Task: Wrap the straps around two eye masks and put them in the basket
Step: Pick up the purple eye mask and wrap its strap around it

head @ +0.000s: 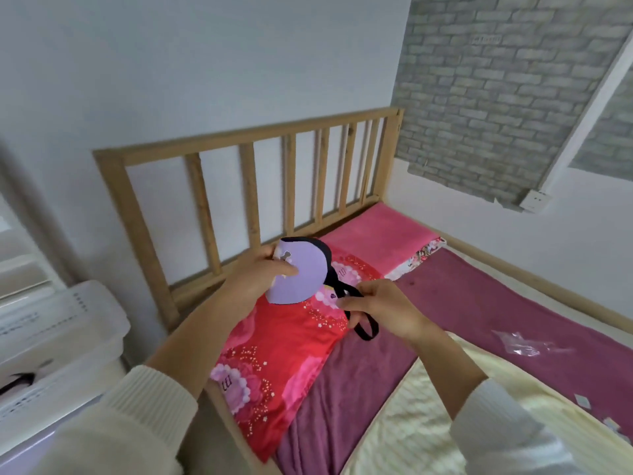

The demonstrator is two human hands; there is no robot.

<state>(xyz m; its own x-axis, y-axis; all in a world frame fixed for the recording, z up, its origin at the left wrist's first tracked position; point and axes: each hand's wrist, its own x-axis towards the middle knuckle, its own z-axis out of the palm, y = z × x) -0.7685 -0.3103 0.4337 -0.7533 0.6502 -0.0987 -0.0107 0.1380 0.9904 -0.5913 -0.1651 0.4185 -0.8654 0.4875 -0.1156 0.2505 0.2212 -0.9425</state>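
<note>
A lilac eye mask [305, 272] with a dark rim is held up above the red pillow. My left hand [263, 272] pinches its left side, thumb across the front. A black strap [359, 313] runs from the mask's right edge and hangs in a loop. My right hand [380, 308] holds this strap just right of the mask. A white basket [65, 341] stands at the left beside the bed; something dark shows at its slot. I see only one mask.
A red flowered pillow [274, 358] lies under my hands, a pink pillow [380, 234] behind it. The wooden headboard [246, 176] stands close behind. A purple blanket [479, 303] and a cream quilt [411, 423] cover the bed. Clear plastic wrap [520, 344] lies at right.
</note>
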